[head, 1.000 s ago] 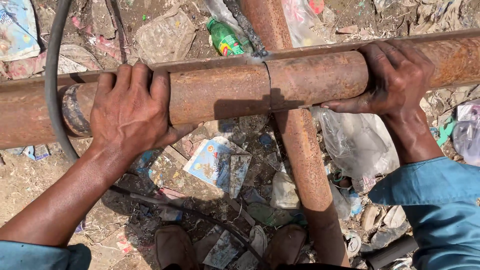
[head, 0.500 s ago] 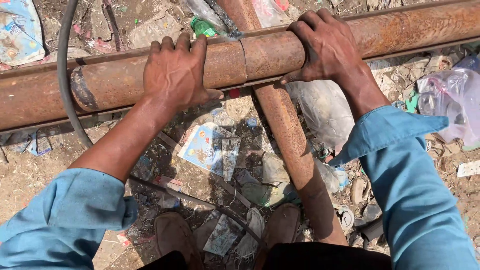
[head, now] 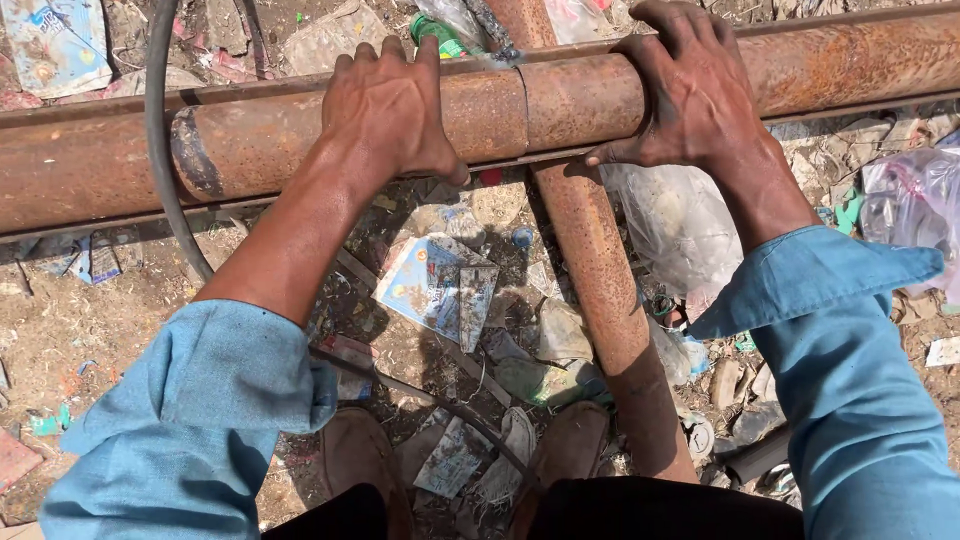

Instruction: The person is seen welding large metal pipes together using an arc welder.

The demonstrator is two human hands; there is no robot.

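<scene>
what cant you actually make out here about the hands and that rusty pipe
- Head view: the undersides of the left hand and right hand lie against the long rusty horizontal steel pipe, so grip firmness is hidden.
- Both pipe ends are cut off by the frame edges.
- The thinner rusty pipe running beneath has its far end hidden behind the big pipe.
- The green plastic bottle is mostly hidden by the left hand's fingers and the pipe.

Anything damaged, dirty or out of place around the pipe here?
Yes. The pipe under the left hand and right hand is rusted all over, with a dark band left of the left hand. Torn wrappers and plastic bags litter the ground below.
</scene>
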